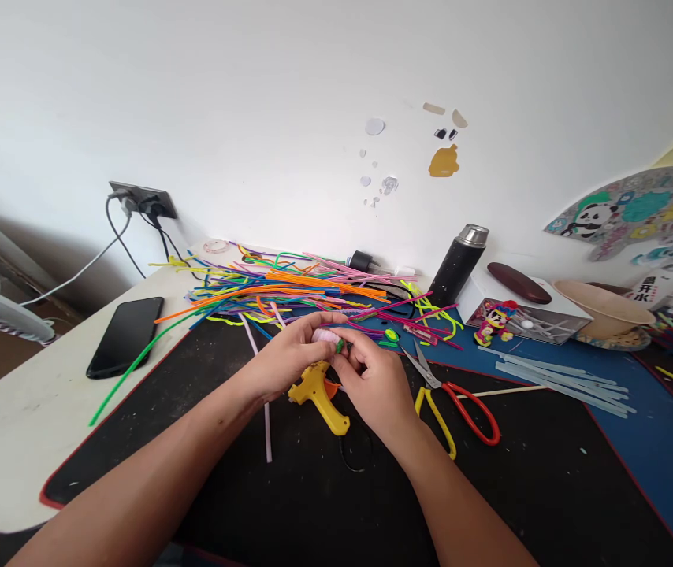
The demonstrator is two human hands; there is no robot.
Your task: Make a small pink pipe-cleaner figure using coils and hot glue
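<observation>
My left hand (289, 352) and my right hand (377, 382) meet above the dark mat, both with closed fingers. Between them is a small pale pink coil of pipe cleaner (325, 337) with a green bit at its right end. My left fingers wrap round the pink part, and my right fingertips pinch near the green end. The fingers partly cover the piece. Under my hands lies a yellow glue gun (325, 402), its front end hidden. A pale pink pipe cleaner (268, 433) passes beneath my left wrist. Open scissors (431, 376) with red and yellow handles lie right of my right hand.
A heap of coloured pipe cleaners (289, 285) spreads along the wall. Left is a black phone (124, 337). Toward the right are a thermos (459, 264), a small colourful figure (496, 324), glue sticks (567, 384), a white box (555, 321) and a bowl (605, 303).
</observation>
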